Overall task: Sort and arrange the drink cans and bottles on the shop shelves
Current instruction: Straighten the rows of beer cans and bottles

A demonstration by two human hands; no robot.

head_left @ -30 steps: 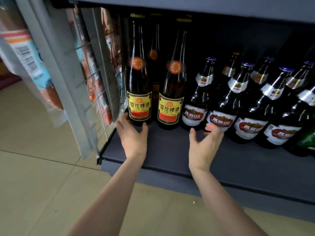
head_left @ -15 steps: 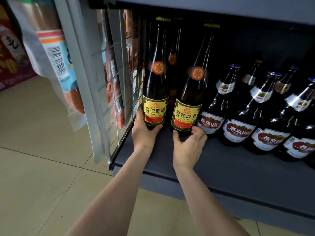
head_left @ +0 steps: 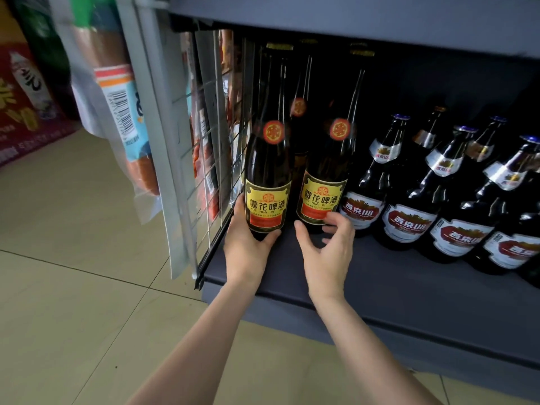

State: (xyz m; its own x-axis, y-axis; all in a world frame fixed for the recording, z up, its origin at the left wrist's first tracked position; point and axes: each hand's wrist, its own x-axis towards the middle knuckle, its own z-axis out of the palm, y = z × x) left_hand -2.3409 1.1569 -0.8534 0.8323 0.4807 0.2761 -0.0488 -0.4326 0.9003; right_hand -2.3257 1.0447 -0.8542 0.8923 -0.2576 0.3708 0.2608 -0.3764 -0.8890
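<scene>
Two tall dark bottles with yellow labels stand at the left end of the grey bottom shelf (head_left: 380,276). My left hand (head_left: 248,249) grips the base of the left yellow-label bottle (head_left: 268,171), thumb and fingers curled round it. My right hand (head_left: 327,249) curls round the base of the right yellow-label bottle (head_left: 330,159), fingers touching its lower label. A third tall bottle (head_left: 299,112) stands behind them, mostly hidden. To the right stand several shorter dark bottles with red-and-white labels (head_left: 409,200).
A wire mesh side panel (head_left: 216,159) closes the shelf's left end, close to the left bottle. Packaged goods (head_left: 125,112) hang left of it above the tiled floor (head_left: 73,287). The shelf above (head_left: 350,21) sits just over the tall bottles' caps.
My right hand has moved left from the short bottles to the right yellow-label bottle. Both hands have closed round the tall bottles' bases. My view has shifted closer and to the left.
</scene>
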